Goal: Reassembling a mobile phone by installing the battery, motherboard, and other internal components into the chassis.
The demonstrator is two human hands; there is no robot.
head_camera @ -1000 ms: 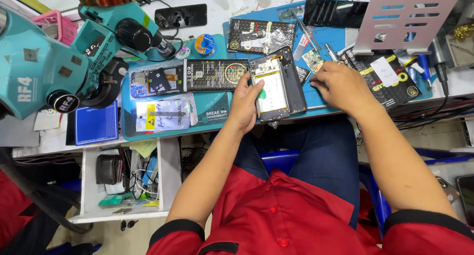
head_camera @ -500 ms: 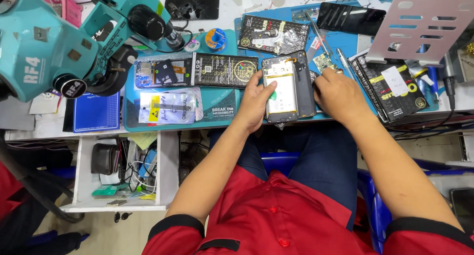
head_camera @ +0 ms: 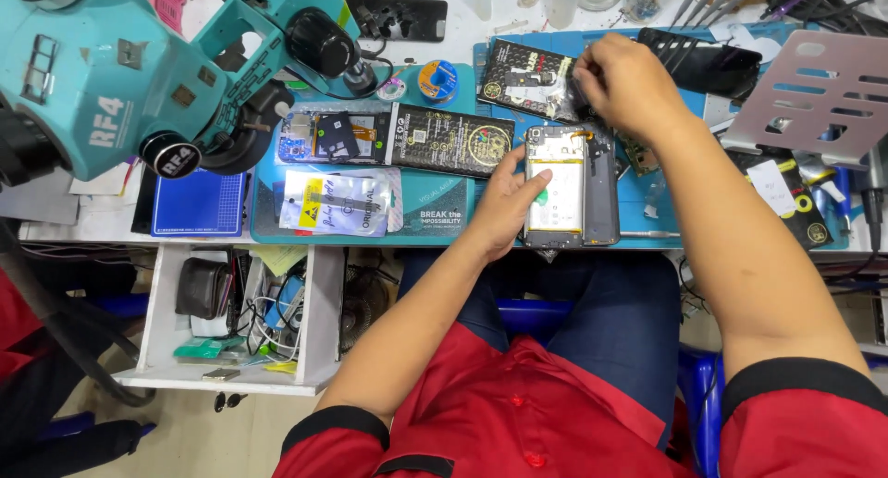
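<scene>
the fingers (head_camera: 535, 184) of the left hand (head_camera: 507, 205) lay spread and flat, apart from each other, their tips pressing on the left edge of an opened phone (head_camera: 571, 186); they pinned it rather than gripped it. the right hand (head_camera: 629, 82) was farther back on the surface, its fingers curled together near the edge of a black packet (head_camera: 532, 79), though whether they pinched anything small i could not tell, as the back of the hand hid the tips.

the phone lay face down with its rear cover off, near the front edge of the blue mat (head_camera: 444, 214), directly ahead of the person's lap. it looked like a dark grey frame holding a pale, whitish battery with a yellow band near its top, and a narrow board strip across the upper end.

in my judgement it would handle as a light, stiff, flat thing, but a fragile one: the exposed battery should not be bent or pierced, and the thin ribbon parts near the top would tear easily. the safest hold looked to be the long outer edges of the frame, not the battery face.

a second dark packet (head_camera: 450, 139) lay just left of the phone, a teal microscope (head_camera: 139, 71) stood at the far left, and an open drawer (head_camera: 231, 312) hung below the surface.
</scene>
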